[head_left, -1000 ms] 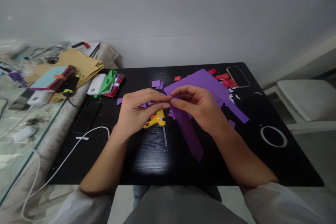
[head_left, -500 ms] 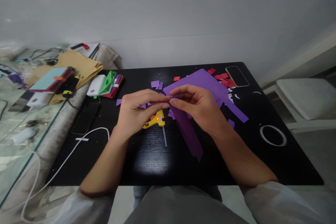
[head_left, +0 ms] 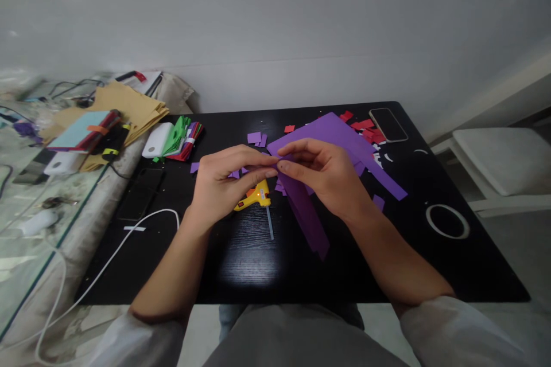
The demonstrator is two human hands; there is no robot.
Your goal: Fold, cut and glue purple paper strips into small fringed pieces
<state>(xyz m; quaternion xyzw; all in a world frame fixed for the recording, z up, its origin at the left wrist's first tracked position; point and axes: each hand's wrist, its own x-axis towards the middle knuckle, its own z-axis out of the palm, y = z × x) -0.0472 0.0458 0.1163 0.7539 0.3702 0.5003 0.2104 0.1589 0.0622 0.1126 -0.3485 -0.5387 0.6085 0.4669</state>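
Note:
Both hands meet over the middle of the black table and pinch the upper end of a folded purple paper strip point(head_left: 307, 221). My left hand point(head_left: 228, 180) grips it from the left between thumb and fingers. From the right, my right hand point(head_left: 325, 175) closes thumb and fingertips on the same end. The strip's long tail hangs down toward me, slanting right. Below my left fingers lies a yellow glue gun point(head_left: 258, 195) with a clear glue stick point(head_left: 270, 223) poking out of its back. A large purple paper sheet point(head_left: 331, 132) lies behind my right hand.
Small purple pieces point(head_left: 255, 137) and red scraps point(head_left: 374, 135) lie about the black table point(head_left: 365, 275). A phone point(head_left: 388, 125) sits at the back right, a white ring point(head_left: 447, 222) at the right. Bundled coloured paper point(head_left: 183, 137) and a white cable point(head_left: 148, 215) are on the left.
The lower end of the purple strip has swung slightly left and up. Both hands hold nearly the same place, still pinching its top end.

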